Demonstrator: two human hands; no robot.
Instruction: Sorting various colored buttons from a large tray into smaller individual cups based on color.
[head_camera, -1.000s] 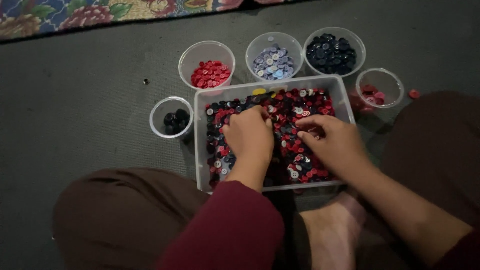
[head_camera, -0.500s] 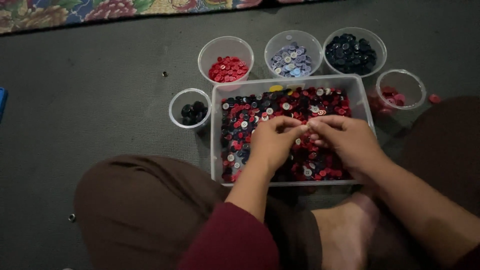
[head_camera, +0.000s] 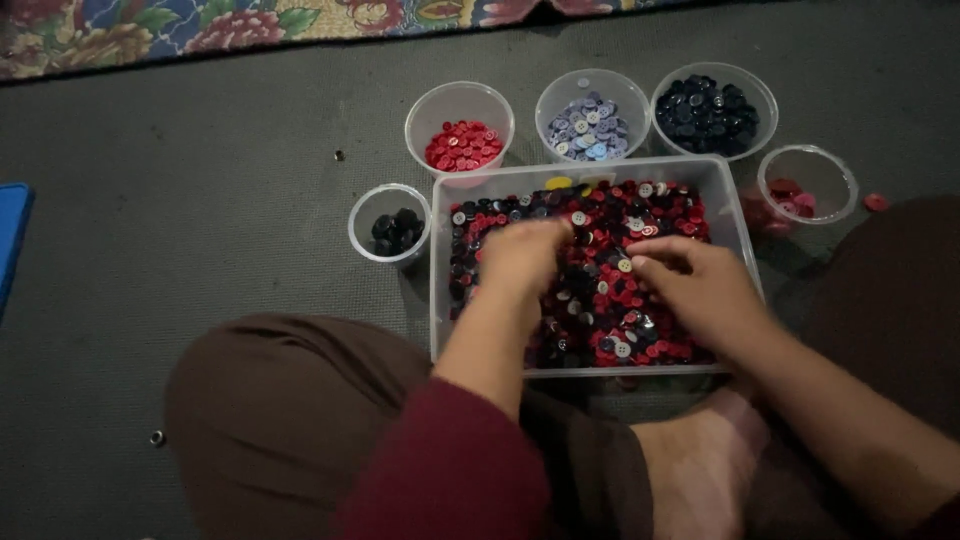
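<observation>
A clear plastic tub (head_camera: 445, 190) on the floor holds a heap of mixed buttons (head_camera: 640, 215), mostly red and dark, with a few white. My left hand (head_camera: 520, 258) rests palm down on the buttons in the tub's left half, blurred, fingers curled into the pile. My right hand (head_camera: 695, 290) lies on the buttons to the right, fingertips pinched together near a pale button. Whether either hand holds a button is hidden.
Clear cups ring the tub: red buttons (head_camera: 462, 145), lilac buttons (head_camera: 590, 128), dark blue buttons (head_camera: 708, 112), a few red-pink buttons (head_camera: 795, 195), black buttons (head_camera: 396, 230). A flowered rug (head_camera: 200, 25) lies beyond. My crossed legs and bare foot (head_camera: 700, 470) sit close behind.
The view has shifted, so the tub sits further right. My hands, close together half a second ago, have drawn apart; the left slid left across the buttons.
</observation>
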